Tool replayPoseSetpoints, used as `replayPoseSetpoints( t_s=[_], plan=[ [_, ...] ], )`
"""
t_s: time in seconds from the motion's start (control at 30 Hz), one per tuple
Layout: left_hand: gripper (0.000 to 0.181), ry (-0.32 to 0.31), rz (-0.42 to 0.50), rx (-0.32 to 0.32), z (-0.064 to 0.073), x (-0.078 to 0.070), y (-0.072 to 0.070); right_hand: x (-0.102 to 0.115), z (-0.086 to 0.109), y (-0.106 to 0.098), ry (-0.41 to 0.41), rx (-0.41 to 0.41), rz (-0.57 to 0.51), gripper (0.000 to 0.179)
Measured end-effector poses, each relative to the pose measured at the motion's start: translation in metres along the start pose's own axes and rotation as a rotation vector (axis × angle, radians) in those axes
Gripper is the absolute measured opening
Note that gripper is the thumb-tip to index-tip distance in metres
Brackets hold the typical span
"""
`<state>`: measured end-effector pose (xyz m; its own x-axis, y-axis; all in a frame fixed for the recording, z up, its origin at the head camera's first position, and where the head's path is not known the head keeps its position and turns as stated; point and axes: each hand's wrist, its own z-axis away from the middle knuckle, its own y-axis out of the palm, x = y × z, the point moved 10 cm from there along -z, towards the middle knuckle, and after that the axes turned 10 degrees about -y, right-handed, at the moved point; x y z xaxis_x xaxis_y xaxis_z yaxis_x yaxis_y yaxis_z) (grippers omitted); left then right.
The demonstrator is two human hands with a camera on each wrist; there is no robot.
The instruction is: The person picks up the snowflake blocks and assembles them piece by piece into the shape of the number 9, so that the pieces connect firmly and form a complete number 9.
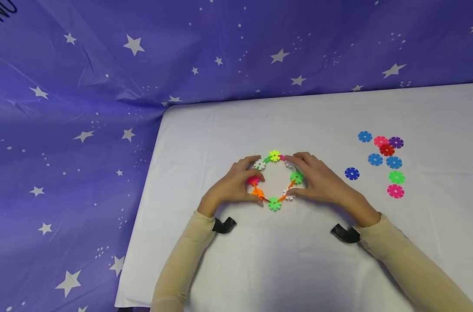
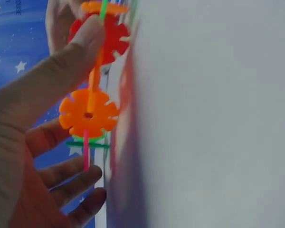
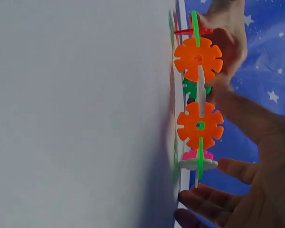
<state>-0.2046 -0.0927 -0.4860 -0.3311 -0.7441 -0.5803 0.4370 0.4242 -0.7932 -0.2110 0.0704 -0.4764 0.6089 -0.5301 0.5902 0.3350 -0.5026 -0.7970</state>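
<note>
- Item: ring of notched plastic discs (image 1: 274, 204), joined by slotting one into another, found low over the white cloth (image 1: 267, 260) between my two hands. I cannot tell whether its underside touches the cloth.
- My left hand (image 1: 237, 180): curled about the ring's left side, thumb at the near edge, fingers toward the far side. The left wrist view shows the thumb bearing on a red disc (image 2: 115, 42), with an orange disc (image 2: 103, 118) below it.
- My right hand (image 1: 320, 180): bent round the ring's right side, thumb and forefinger gripping well apart from each other. Pressure at the thumb cannot be confirmed.
- Joints: no gap noted where visible; those under my fingers are hidden.
- Spares: nine loose discs (image 1: 375, 159) lie to my right, well apart from the ring; the red one overlaps its neighbours.
- Step in hand, as I judge it: steadying and shaping the joined ring with both hands.
- Next move, in my judgement, calls for even, light pressure from both sides; a sideways twist could pop a slot loose.
</note>
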Motion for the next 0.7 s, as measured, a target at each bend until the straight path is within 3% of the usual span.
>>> replayPoseSetpoints(
  t_s=[0.27,0.47,0.7],
  plan=[
    [0.077,-0.005,-0.006,0.003,0.006,0.001,0.003,-0.011,-0.007,-0.002,-0.015,0.050,-0.039,0.082],
    [0.061,0.021,-0.020,-0.041,0.006,0.000,-0.003,-0.014,-0.005,-0.004,-0.004,0.030,-0.040,0.081],
    [0.059,0.050,-0.029,-0.073,0.005,-0.001,-0.004,-0.017,-0.006,-0.004,0.003,0.040,-0.031,0.075]
  ],
)
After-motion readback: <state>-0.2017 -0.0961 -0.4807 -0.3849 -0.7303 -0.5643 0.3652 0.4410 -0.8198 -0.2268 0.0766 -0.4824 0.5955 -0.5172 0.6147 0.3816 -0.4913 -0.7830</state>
